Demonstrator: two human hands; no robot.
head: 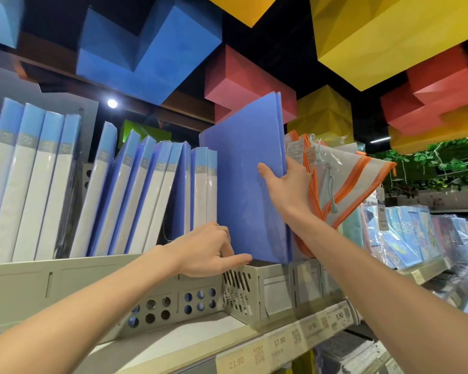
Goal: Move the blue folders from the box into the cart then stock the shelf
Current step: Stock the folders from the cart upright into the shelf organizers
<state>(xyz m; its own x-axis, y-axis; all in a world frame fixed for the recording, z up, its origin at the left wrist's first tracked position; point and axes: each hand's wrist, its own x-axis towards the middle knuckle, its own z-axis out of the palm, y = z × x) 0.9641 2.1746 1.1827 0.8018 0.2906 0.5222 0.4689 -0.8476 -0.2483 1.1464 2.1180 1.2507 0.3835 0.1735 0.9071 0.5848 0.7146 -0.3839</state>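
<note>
Gripping blue folders (243,171) – right hand (284,184); left hand (203,249) on grey rack (254,292) rim, grasp unclear; shelf (173,344) under coloured ceiling blocks (146,49).

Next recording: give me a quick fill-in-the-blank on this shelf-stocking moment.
The right hand grips the blue folders by their ____ edge.
The left hand has its thumb along the rim of the ____ file holder.
The pouches beside the folders have ____ trim.
Missing words: right; grey; orange.

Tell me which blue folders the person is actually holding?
The plain blue folders, gripped by the right hand; the shelved folders have white-labelled spines.
</note>
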